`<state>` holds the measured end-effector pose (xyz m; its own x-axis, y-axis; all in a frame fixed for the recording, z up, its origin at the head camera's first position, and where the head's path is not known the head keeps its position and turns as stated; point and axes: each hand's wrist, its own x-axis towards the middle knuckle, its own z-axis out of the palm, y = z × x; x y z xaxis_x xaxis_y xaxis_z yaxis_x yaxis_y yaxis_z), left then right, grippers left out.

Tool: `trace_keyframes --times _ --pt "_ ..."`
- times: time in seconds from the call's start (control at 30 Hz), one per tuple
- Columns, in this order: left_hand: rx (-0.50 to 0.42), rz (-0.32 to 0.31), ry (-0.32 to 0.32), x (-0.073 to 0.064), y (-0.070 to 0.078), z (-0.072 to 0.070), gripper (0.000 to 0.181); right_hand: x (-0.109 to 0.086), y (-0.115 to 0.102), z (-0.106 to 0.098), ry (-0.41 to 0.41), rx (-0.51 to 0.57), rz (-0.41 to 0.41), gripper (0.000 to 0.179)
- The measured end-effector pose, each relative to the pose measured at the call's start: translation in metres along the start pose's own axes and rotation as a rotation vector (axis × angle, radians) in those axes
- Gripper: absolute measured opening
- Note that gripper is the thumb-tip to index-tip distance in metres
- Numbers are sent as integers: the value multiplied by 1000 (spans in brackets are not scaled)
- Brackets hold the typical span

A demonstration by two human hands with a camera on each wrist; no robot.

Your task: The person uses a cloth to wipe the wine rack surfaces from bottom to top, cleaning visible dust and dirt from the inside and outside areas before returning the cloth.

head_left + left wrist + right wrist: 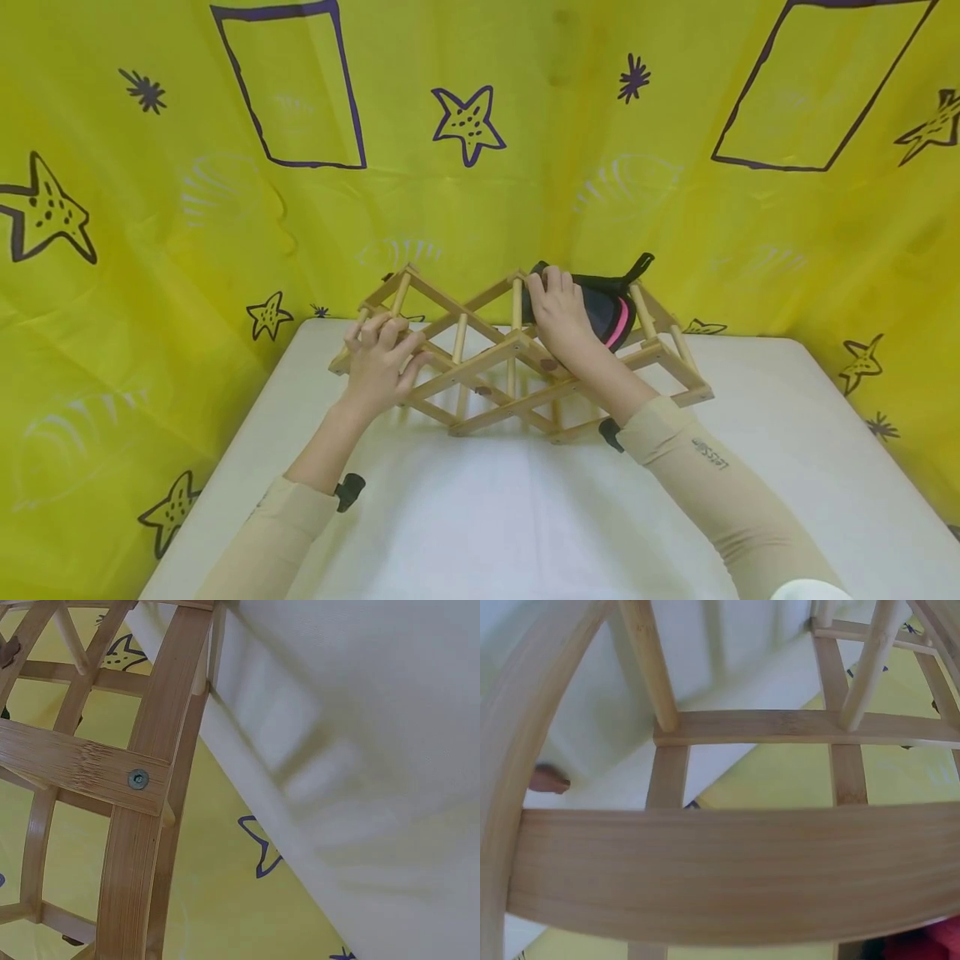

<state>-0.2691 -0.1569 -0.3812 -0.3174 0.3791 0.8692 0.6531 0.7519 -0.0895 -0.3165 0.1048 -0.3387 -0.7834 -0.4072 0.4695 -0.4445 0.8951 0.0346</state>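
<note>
A folding lattice rack [517, 342] of light wooden slats and round dowels stands expanded on the white table. At its left end my left hand [378, 354] grips the frame, fingers curled over the upper slats. My right hand [558, 317] holds a dark pouch [600, 308] with a pink stripe and a black strap loop, lying in the upper right part of the rack. The palm hides much of the pouch's left part. Close up, rack slats [135, 847] fill the left side of the left wrist view, and a broad slat [735, 874] crosses the right wrist view.
The white table [465, 517] extends in front of the rack. Behind it and along both sides hangs a yellow curtain [480, 208] printed with dark stars and frames. Black wrist-camera parts [349, 492] stick out beside the sleeves.
</note>
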Motion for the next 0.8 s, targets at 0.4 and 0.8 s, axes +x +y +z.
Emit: trace_keyframes --times 0.4,0.8 --pt "51 -3 -8 1 2 -1 39 -2 -3 -5 23 -90 7 46" --pt "63 18 3 0 1 0 39 -2 -6 -5 -91 -132 148 52"
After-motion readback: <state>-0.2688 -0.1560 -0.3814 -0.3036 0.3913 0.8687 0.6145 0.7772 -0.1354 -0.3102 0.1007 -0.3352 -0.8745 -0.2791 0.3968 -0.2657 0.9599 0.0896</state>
